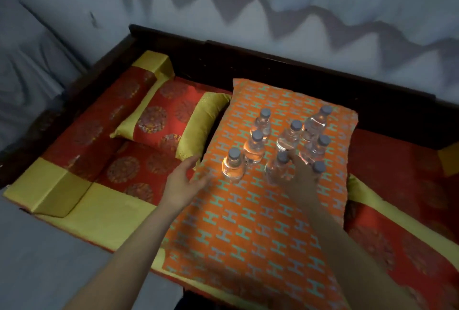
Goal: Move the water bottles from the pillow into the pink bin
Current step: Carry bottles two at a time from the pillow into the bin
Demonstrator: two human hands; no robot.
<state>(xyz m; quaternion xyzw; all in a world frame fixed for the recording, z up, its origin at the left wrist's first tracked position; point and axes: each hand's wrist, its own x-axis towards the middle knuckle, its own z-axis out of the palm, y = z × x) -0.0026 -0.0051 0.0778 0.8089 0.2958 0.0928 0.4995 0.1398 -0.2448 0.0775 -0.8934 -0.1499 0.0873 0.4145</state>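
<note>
Several clear water bottles with grey caps stand upright on the orange pillow [248, 223] with a teal H pattern. My left hand [183, 183] is open at the pillow's left edge, palm turned toward the front-left bottle [233, 168] and a little short of it. My right hand [298, 180] reaches in from the right, fingers stretched out between the front-middle bottle [278, 168] and the front-right bottle [319, 167], whose body it hides. I cannot see its fingers closed around either. The other bottles [289, 136] stand behind. No pink bin is in view.
The pillow lies on a red and gold bed cover [111, 205]. A smaller red and gold cushion [169, 121] sits to its left. A dark wooden headboard [273, 64] runs along the grey wall behind. Grey floor [49, 260] shows at the lower left.
</note>
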